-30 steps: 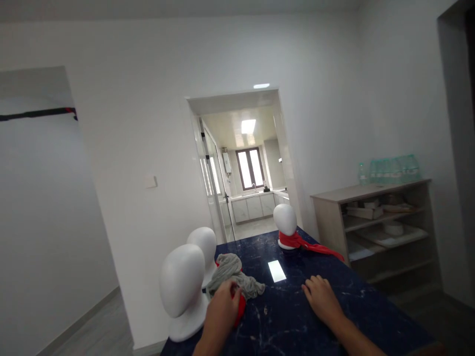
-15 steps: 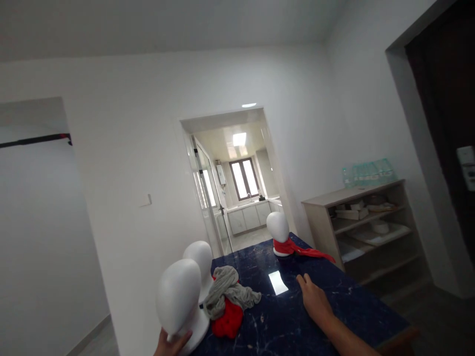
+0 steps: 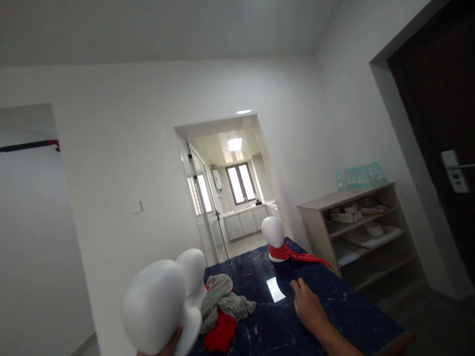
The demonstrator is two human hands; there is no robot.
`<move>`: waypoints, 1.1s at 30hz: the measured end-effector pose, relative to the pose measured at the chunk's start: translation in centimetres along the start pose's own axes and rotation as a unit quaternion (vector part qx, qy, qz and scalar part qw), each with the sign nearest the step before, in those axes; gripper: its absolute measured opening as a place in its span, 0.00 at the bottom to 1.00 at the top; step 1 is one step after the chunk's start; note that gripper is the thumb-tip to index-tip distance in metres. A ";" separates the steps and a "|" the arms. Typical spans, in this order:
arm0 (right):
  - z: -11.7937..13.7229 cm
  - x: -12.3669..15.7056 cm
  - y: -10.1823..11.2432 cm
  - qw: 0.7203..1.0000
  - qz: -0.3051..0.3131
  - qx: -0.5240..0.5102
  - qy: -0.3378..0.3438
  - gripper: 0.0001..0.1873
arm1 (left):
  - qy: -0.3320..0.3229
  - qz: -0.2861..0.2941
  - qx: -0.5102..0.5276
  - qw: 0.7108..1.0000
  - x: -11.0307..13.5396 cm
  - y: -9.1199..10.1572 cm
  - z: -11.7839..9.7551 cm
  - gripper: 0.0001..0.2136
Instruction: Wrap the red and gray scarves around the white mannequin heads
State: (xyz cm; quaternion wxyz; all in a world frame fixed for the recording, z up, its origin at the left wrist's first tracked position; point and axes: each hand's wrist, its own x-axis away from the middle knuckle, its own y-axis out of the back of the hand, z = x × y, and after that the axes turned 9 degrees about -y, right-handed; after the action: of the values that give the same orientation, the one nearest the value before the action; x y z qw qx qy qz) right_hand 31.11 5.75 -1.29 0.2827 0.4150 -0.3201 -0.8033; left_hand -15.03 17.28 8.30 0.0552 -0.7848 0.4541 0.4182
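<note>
At the lower left, my left hand is closed around the neck of a white foam mannequin head. That head is tilted to the left, its round base to the right, and it hides most of my fingers. Just behind it stands a second white mannequin head. A grey cloth lies crumpled on top of a red cloth to the right of both. My right hand is over the dark blue marbled table, fingers curled together, with nothing visible in them.
On the table's far end stands another white mannequin head with a red scarf round its neck, one end trailing right. A wooden shelf unit with bottles on top stands beyond the table's right side. Behind is a doorway to a kitchen.
The nearest mannequin head has been tipped and shifted left by my left hand, its base swinging up to the right. My right hand keeps nearly the same place. The view has turned slightly.
</note>
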 end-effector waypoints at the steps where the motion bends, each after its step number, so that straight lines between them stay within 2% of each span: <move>1: 0.0 0.0 0.1 1.000 -0.002 0.001 0.002 0.27 | 0.005 0.039 0.032 0.999 0.8 -0.8 -1.5 0.38; 3: -0.1 -0.1 0.3 1.000 -0.009 0.009 0.003 0.25 | 0.014 0.121 0.101 0.987 2.7 -3.7 -4.9 0.37; 5: -0.2 -0.2 0.4 1.000 -0.018 0.021 0.000 0.25 | 0.005 0.189 0.179 0.965 4.7 -7.9 -8.2 0.35; 8: -0.4 -0.3 0.3 0.999 -0.025 0.037 -0.007 0.26 | 0.009 0.225 0.249 0.942 7.4 -14.8 -11.8 0.36; 10: -0.6 -0.3 0.0 0.999 -0.028 0.042 -0.007 0.26 | 0.006 0.227 0.275 0.934 8.9 -18.8 -13.0 0.40; 12: -0.8 -0.4 -0.3 0.999 -0.030 0.043 -0.006 0.27 | -0.001 0.232 0.285 0.930 10.1 -21.9 -13.2 0.44; 15: -1.0 -0.5 -0.4 0.999 -0.030 0.037 -0.002 0.27 | 0.004 0.243 0.286 0.927 11.6 -24.3 -12.8 0.47; 18: -0.9 -0.5 -0.2 0.999 -0.024 0.032 0.000 0.26 | -0.002 0.245 0.275 0.930 12.4 -24.2 -13.1 0.46; 23: -0.8 -0.4 0.1 0.999 -0.016 0.030 -0.009 0.25 | -0.013 0.282 0.233 0.931 12.6 -22.2 -15.6 0.40; 26: -1.0 -0.5 0.0 0.999 -0.018 0.026 -0.007 0.24 | -0.009 0.290 0.218 0.932 13.0 -21.2 -15.6 0.37; 28: -1.1 -0.5 0.0 0.999 -0.022 0.024 -0.010 0.24 | -0.007 0.286 0.209 0.935 12.9 -20.4 -13.9 0.39; 30: -1.1 -0.5 -0.1 0.999 -0.024 0.021 -0.013 0.23 | -0.005 0.267 0.200 0.943 12.0 -19.2 -11.1 0.39; 33: -0.9 -0.4 -0.2 1.000 -0.019 0.022 -0.007 0.23 | 0.023 0.182 0.148 0.972 8.1 -16.4 -5.8 0.31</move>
State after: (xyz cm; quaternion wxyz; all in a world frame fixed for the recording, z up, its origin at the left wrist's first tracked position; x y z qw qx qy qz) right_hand 32.06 5.88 -1.62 0.2555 0.4213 -0.3317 -0.8045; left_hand 2.92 18.72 1.51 0.0834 -0.6813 0.6475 0.3310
